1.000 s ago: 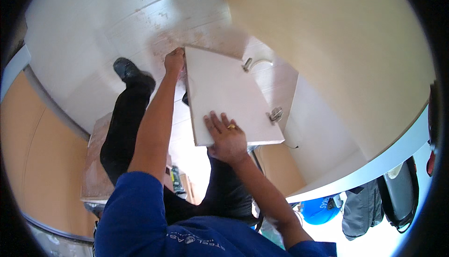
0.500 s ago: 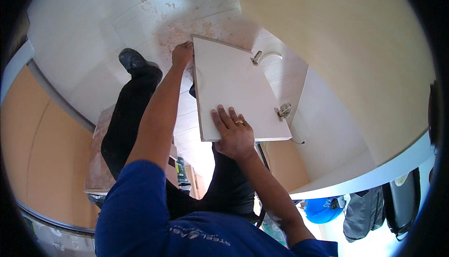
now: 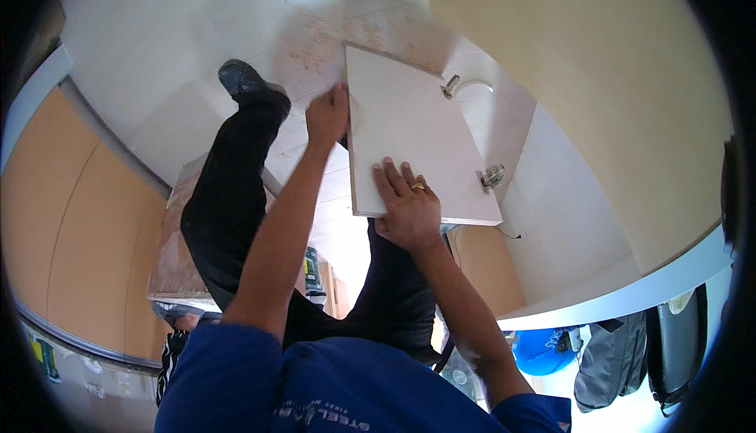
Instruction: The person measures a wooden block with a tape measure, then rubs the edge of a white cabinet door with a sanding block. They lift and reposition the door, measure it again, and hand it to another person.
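Off-white flat panel (image 3: pixel 421 130), smooth-faced, thin darker edge, located left of the cream board (image 3: pixel 583 78), two metal hinges (image 3: pixel 492 177) on its side nearest that board, left hand (image 3: pixel 327 118) curled at the side farthest from it, grip closure cannot be told, right hand's (image 3: pixel 409 204) grip wide, fingers flat on the face.

Pale floor tiles (image 3: pixel 150 63) carry scattered reddish-brown dust (image 3: pixel 316 45). At lower right, a blue hard hat (image 3: pixel 540 353) is beside a dark grey bag (image 3: pixel 610 368) and a black case (image 3: pixel 677 346).
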{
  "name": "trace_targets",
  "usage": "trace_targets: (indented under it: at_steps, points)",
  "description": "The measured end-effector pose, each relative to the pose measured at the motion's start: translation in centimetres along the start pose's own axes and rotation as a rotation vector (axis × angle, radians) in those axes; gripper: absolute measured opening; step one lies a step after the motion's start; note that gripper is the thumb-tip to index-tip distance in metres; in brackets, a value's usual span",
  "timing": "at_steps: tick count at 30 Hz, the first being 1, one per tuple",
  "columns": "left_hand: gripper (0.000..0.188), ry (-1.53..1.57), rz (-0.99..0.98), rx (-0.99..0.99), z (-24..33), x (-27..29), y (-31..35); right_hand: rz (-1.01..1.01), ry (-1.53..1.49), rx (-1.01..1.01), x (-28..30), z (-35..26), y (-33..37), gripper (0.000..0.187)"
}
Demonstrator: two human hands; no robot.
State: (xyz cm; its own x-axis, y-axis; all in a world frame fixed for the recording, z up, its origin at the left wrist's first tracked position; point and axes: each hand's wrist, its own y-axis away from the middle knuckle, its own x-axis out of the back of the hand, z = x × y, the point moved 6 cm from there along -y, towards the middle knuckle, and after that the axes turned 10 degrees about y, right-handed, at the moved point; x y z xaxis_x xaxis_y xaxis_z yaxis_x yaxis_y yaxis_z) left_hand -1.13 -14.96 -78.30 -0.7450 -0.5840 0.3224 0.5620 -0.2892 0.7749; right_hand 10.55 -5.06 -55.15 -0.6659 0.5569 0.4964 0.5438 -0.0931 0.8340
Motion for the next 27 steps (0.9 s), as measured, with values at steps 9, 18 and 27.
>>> trace_targets:
  at_steps: [9,18,27]
  points:
    - [0.048,0.192,-0.009,0.187,-4.7,-1.1,-8.3,-0.069,0.006,-0.001,-0.3,0.0,-0.5,0.091]
    - [0.040,-0.023,-0.026,-0.044,3.4,1.9,4.4,0.057,-0.001,-0.013,-0.3,0.0,0.2,0.090]
    - [0.048,0.050,0.053,0.012,-4.7,-1.7,-12.0,0.099,0.049,0.102,0.7,-0.4,-1.4,0.090]
